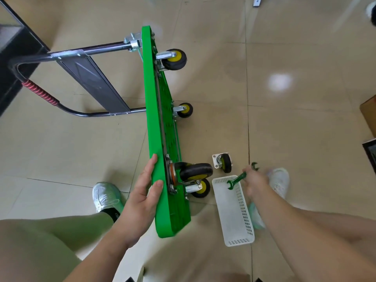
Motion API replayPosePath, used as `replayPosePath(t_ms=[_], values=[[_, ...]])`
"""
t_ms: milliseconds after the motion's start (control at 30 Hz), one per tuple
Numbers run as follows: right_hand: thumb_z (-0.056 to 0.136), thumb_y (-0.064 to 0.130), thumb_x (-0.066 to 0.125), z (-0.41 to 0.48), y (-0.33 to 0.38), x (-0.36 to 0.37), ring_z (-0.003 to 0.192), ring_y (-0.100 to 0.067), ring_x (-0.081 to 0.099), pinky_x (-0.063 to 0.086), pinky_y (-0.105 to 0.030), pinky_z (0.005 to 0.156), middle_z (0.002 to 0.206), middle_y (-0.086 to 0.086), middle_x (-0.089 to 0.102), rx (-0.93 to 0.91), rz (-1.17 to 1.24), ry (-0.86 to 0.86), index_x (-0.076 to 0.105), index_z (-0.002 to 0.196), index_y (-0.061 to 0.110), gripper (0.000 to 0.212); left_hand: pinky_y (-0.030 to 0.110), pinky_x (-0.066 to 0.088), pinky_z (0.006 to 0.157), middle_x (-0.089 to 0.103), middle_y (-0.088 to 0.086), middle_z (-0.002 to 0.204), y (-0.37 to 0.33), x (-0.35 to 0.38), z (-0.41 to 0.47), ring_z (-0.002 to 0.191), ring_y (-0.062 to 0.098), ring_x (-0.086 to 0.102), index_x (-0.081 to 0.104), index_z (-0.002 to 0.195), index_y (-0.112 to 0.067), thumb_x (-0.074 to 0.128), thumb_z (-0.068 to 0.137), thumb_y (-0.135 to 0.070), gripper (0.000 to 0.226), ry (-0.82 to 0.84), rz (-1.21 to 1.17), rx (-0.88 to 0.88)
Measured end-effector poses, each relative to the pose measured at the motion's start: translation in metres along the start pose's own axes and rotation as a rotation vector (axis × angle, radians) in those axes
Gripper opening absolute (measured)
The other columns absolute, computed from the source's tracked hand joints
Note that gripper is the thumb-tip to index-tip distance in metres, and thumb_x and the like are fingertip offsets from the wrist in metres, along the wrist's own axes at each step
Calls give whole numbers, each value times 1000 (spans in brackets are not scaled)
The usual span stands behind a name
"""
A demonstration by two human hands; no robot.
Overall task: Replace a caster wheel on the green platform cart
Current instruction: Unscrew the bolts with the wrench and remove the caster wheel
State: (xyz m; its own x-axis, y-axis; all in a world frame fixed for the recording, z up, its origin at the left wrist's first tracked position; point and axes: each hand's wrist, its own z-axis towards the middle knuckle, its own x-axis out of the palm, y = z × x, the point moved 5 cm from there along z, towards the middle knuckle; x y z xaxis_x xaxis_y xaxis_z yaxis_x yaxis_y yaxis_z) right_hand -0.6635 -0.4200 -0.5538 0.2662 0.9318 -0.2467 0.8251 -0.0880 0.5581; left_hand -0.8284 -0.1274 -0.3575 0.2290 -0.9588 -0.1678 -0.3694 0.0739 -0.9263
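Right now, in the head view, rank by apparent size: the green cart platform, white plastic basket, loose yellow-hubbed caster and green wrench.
1. green cart platform
2. white perforated plastic basket
3. loose yellow-hubbed caster wheel and green open-ended wrench: these look alike, and the right hand hides part of the wrench, so no ranking.

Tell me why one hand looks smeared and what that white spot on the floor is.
Head view: the right hand and its wrench are blurred, the left hand on the green cart sharp; the white spot is light glare on glossy tiles.
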Motion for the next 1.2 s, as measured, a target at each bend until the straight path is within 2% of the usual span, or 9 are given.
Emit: replayPosePath(t_ms=[167, 300, 467, 600, 700, 867, 1033, 1133, 1200], values=[[100, 40, 58, 28, -37, 13, 88, -28, 63, 52, -38, 79, 93, -9, 62, 11, -181, -10, 67, 111, 9, 34, 43, 36, 124, 46, -28, 156, -5, 1, -3, 146, 5, 46, 40, 137, -77, 51, 93, -44, 57, -27, 1, -26], [103, 30, 56, 41, -53, 25, 72, -24, 54, 45, -34, 69, 82, -11, 61, 0, -355, 71, 66, 111, 9, 24, 36, 41, 121, 46, -29, 155, -8, 2, -4, 143, 2, 48, 35, 145, -65, 49, 94, -39, 59, -32, 6, -44], [100, 8, 53, 50, -49, 23, 89, -33, 63, 46, -33, 71, 103, -19, 67, -165, -742, 126, 66, 118, 2, 23, 28, 42, 118, 47, -30, 155, -8, 3, -4, 142, 0, 48, 33, 145, -65, 48, 94, -40, 58, -31, 19, -49], [100, 18, 55, 37, -34, 21, 119, -37, 58, 51, -41, 96, 135, -18, 58, -238, -840, 206, 35, 151, 6, 56, 38, 41, 121, 49, -34, 151, -8, 2, -3, 142, 3, 50, 37, 139, -74, 49, 94, -41, 57, -22, 1, -45], [98, 18, 58, 9, -27, 18, 119, -37, 57, 57, -44, 88, 140, -15, 54, -215, -863, 294, 23, 158, 16, 70, 44, 37, 124, 45, -26, 158, -8, 1, -4, 146, 7, 46, 39, 136, -79, 50, 95, -42, 56, -10, -1, -41], [95, 26, 64, -76, -18, 24, 89, -21, 64, 49, -27, 68, 107, -5, 71, -388, -719, 368, 71, 109, 22, 17, 45, 40, 121, 43, -21, 159, -7, 0, -3, 144, 9, 48, 38, 139, -77, 52, 95, -45, 56, 2, -13, -11], [93, 37, 71, -168, -41, 54, 75, -3, 69, 47, -13, 59, 85, 8, 76, -450, -523, 622, 76, 90, 27, 12, 29, 51, 108, 52, -22, 151, -9, 1, -4, 131, 2, 59, 43, 133, -78, 50, 103, -36, 52, -2, -18, 22], [94, 39, 69, -190, -47, 68, 83, -13, 71, 54, -25, 68, 92, 3, 76, -431, -442, 654, 75, 97, 23, 18, 9, 50, 95, 49, -23, 151, -10, -1, -3, 126, -9, 57, 40, 136, -72, 47, 110, -23, 56, -18, 13, 38], [94, 40, 69, -195, -48, 74, 89, -20, 70, 58, -37, 82, 95, 1, 75, -405, -397, 655, 74, 98, 21, 20, 13, 50, 100, 48, -21, 153, -10, -1, -3, 130, -6, 56, 39, 137, -71, 47, 110, -24, 55, -10, 13, 35]])
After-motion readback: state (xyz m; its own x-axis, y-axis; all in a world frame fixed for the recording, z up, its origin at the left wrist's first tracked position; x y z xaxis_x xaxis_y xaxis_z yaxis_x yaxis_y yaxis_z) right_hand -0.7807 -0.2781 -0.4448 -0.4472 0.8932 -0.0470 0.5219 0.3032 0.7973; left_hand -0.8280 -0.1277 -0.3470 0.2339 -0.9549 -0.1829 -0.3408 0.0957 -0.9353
